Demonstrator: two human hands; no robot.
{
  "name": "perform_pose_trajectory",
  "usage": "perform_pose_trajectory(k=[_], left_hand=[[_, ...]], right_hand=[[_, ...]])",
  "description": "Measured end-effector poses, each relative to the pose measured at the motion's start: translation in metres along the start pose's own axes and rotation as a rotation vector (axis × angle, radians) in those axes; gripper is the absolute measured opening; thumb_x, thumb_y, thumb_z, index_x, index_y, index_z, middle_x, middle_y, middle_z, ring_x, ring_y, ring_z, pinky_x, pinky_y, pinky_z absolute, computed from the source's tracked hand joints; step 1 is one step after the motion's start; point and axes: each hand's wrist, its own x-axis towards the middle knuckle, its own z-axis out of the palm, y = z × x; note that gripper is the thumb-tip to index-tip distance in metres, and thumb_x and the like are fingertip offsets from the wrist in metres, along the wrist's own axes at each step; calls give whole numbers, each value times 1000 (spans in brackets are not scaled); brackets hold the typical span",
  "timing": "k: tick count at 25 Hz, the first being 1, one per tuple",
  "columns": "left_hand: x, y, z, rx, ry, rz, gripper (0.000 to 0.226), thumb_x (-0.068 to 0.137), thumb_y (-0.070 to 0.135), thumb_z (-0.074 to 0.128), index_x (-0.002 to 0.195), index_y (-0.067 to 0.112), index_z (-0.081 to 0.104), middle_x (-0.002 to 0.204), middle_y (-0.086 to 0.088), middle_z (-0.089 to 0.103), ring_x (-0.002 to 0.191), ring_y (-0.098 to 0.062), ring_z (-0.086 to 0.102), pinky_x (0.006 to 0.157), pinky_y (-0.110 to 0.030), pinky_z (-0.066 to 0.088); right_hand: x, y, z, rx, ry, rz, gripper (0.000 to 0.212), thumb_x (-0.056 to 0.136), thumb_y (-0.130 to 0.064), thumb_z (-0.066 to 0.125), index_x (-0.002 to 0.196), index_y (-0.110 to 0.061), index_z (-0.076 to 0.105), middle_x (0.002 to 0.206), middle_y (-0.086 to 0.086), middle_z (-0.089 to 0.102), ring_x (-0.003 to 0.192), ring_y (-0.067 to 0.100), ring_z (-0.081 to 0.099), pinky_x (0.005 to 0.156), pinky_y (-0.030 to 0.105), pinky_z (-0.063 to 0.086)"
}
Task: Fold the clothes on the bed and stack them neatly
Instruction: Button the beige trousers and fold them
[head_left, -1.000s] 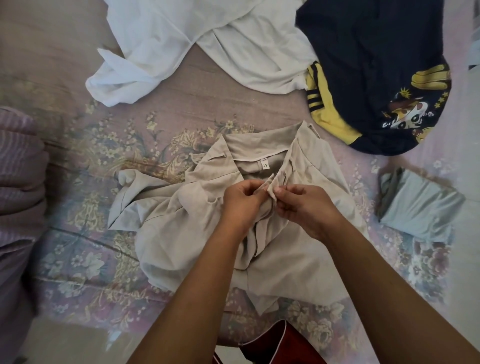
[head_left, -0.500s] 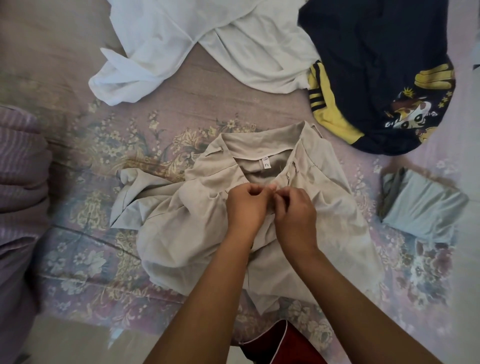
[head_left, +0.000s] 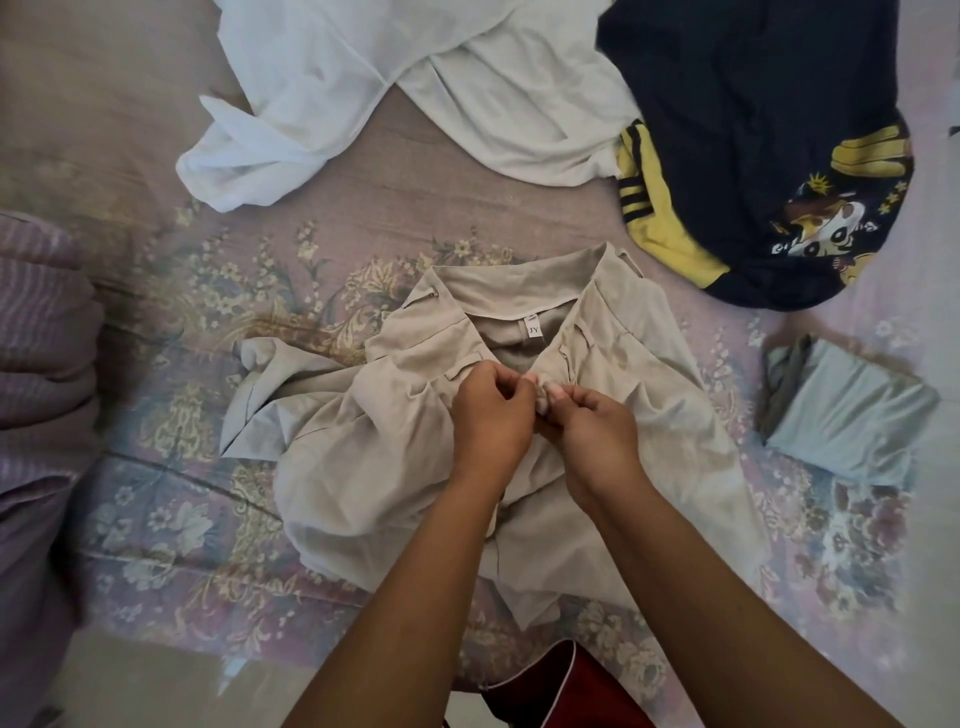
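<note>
Head view: both hands meet over the front opening of the beige shirt (head_left: 363, 467), which lies crumpled on the floral bed (head_left: 208, 322) with its collar pointing away. The left hand (head_left: 491, 415) has its fingers curled, pinching the left edge of the placket; the right hand (head_left: 597, 431) pinches the facing edge, fingertips bunching a small fold of cloth between the two. The hands touch at the knuckles. A white garment (head_left: 415, 78) and a navy printed garment (head_left: 753, 130) lie unfolded farther up the bed. A folded grey piece (head_left: 852, 415) sits to the right.
</note>
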Motion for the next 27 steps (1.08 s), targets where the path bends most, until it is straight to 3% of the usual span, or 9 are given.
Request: perform_pose_trajectory(k=[3,6,10,13,15,16,19,22,27], left_hand=[[0,-1,0,41,31,20,17,94,13,66,78,12,59,79,-5,67,73,-18,62,71,-30,49],[-5,-6,0,10,60,25,15,96,16,67,84,14,59,87,-4,67,82,-19,64,72,-30,52],[1,-14,-8,25,6,132,10,98,16,65,91,12,60,92,-2,67,90,-16,62,82,-34,50],[21,-18,-26,177,-215,276,25,104,20,54,128,14,59,120,-1,67,123,-15,56,113,-37,35],[46,-16,-39,627,-310,436,40,105,18,48,145,20,50,143,-3,57,145,-17,36,125,-43,7],[58,-14,-46,816,-328,494,44,104,15,49,148,19,48,147,-6,52,148,-20,32,124,-46,2],[89,-8,-62,934,-168,555,45,97,10,60,142,9,55,135,-21,56,132,-39,48,115,-52,27],[108,-2,-66,873,5,549,39,93,11,67,132,6,63,130,-24,57,118,-45,54,100,-54,41],[145,9,-65,1178,-304,568,54,89,23,76,139,17,59,155,-18,36,146,-34,28,118,-48,21]], right_hand=[[4,-9,6,200,0,172,17,100,3,54,85,2,62,67,9,58,64,17,58,93,41,56],[13,-19,5,239,-36,398,26,103,1,47,80,-2,56,58,6,47,55,11,45,105,38,50],[17,-26,-9,84,-215,478,25,103,-7,52,79,-6,58,61,3,50,57,8,47,67,24,52],[21,-30,-21,-37,-269,322,23,101,-7,58,78,-7,60,64,2,50,58,8,47,59,21,48],[24,-35,-29,-230,-282,182,17,99,-7,62,82,-1,64,70,6,52,61,10,47,61,24,47],[28,-38,-33,-403,-270,94,16,98,-8,65,87,5,66,75,12,56,65,12,49,65,28,49],[57,-53,-46,-925,-130,-273,23,97,-12,67,107,8,69,105,24,68,92,27,61,90,42,48],[98,-83,-44,-1169,-1,-606,36,99,-12,63,133,-2,60,139,21,53,129,38,48,106,45,38],[157,-118,-20,-1906,-201,-686,60,96,-31,68,150,-29,44,167,12,11,152,36,11,120,53,18]])
